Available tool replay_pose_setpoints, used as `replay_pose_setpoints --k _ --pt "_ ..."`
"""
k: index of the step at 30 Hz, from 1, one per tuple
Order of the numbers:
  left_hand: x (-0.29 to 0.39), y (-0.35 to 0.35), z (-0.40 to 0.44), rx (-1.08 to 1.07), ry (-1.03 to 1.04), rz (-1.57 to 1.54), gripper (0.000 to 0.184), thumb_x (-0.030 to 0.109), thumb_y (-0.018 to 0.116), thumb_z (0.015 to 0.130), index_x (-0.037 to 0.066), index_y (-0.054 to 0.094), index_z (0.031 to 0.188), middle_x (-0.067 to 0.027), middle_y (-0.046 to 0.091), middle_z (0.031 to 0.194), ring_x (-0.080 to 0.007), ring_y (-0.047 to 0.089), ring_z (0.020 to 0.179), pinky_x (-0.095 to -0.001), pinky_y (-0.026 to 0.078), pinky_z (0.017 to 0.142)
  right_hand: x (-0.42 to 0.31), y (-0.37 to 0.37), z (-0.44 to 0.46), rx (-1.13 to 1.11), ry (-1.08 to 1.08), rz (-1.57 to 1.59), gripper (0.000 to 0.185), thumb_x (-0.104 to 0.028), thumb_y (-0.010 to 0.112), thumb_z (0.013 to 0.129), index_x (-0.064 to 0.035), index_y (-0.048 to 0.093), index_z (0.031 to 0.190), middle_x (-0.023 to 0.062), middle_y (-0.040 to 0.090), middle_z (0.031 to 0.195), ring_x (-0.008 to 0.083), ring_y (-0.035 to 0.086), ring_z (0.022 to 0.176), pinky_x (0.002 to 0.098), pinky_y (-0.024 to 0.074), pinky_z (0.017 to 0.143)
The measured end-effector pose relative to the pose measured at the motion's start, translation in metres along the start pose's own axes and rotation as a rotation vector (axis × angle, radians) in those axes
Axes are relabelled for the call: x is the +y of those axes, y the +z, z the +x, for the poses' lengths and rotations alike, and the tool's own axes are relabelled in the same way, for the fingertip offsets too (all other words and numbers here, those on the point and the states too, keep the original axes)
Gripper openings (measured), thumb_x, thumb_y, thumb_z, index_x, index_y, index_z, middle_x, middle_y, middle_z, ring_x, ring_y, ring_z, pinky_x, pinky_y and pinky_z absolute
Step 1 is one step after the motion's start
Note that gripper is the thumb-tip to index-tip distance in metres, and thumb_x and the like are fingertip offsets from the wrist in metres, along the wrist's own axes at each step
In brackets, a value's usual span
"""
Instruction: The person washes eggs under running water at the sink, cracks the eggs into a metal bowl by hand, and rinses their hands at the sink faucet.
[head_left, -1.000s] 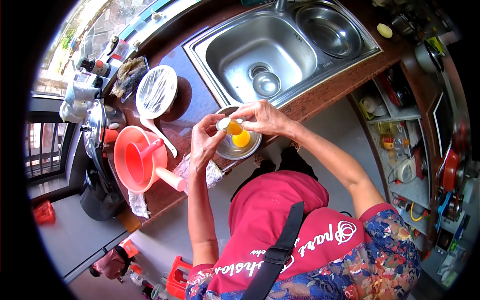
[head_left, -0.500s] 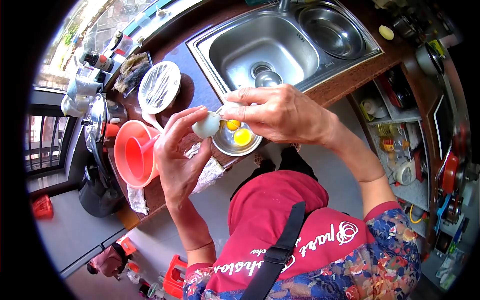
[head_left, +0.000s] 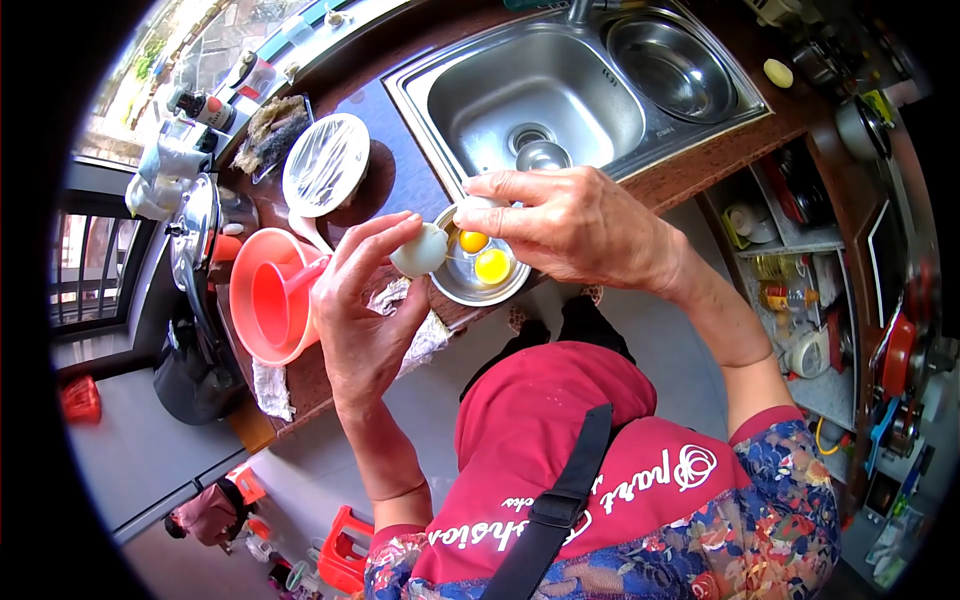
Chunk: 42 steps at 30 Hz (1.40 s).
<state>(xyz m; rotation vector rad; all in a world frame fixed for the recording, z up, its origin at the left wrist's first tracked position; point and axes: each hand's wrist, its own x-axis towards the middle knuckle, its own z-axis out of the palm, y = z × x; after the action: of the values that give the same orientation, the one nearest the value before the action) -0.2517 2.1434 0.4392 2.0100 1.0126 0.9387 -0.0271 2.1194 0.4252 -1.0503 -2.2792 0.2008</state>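
My left hand [head_left: 365, 305] pinches a pale eggshell half [head_left: 418, 250] between thumb and fingers, over the left rim of a metal bowl [head_left: 470, 293]. Above the bowl's far side, my right hand [head_left: 590, 225] is closed on another piece of eggshell [head_left: 482, 205], partly hidden by the fingers. Two yolks lie in the bowl: a deep orange one [head_left: 472, 241] and a brighter yellow one [head_left: 492, 266]. A thin strand of egg white seems to hang from the left shell.
A steel sink [head_left: 540, 90] lies beyond the bowl, with a round basin [head_left: 670, 65] at its right. A plastic-wrapped white dish [head_left: 326, 165], a coral plastic basin [head_left: 262, 330] and a cloth [head_left: 425, 340] are on the counter. Another person [head_left: 208, 512] is at lower left.
The two shell pieces are farther apart, my right hand having moved slightly right. Both yolks were in the bowl before. The whole view has shifted a little.
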Motion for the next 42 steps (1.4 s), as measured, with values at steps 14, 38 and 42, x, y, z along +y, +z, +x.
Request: replay_pose_setpoints --k 14,38,42 --pt "-0.001 0.004 -0.001 -0.028 -0.050 0.029 0.039 -0.010 0.065 0.067 0.003 0.065 0.104 -0.0100 0.063 0.105 -0.0178 0.063 0.095 -0.0279 0.053 0.080 0.000 0.008 0.000 -0.030 0.003 0.003 0.034 -0.010 0.063 0.076 -0.0076 0.061 0.110 0.0129 0.060 0.108 0.0265 0.064 0.087 0.0350 0.0538 0.072" --pt "-0.114 0.067 -0.028 -0.063 -0.301 -0.049 0.034 -0.003 0.065 0.068 0.001 0.063 0.102 -0.0095 0.064 0.094 -0.0176 0.064 0.079 -0.0277 0.053 0.073 0.025 0.055 -0.028 -0.066 0.262 0.197 0.020 -0.006 0.061 0.077 -0.0073 0.066 0.097 0.0115 0.063 0.090 0.0309 0.063 0.081 0.0391 0.0516 0.072" --pt "-0.109 0.069 -0.035 -0.027 -0.464 -0.318 0.039 -0.006 0.064 0.070 -0.001 0.060 0.109 -0.0085 0.064 0.098 -0.0163 0.064 0.086 -0.0295 0.053 0.081 0.024 0.062 -0.039 -0.031 0.328 0.278 0.026 -0.005 0.061 0.075 -0.0089 0.068 0.100 0.0106 0.065 0.092 0.0285 0.063 0.088 0.0369 0.0506 0.080"
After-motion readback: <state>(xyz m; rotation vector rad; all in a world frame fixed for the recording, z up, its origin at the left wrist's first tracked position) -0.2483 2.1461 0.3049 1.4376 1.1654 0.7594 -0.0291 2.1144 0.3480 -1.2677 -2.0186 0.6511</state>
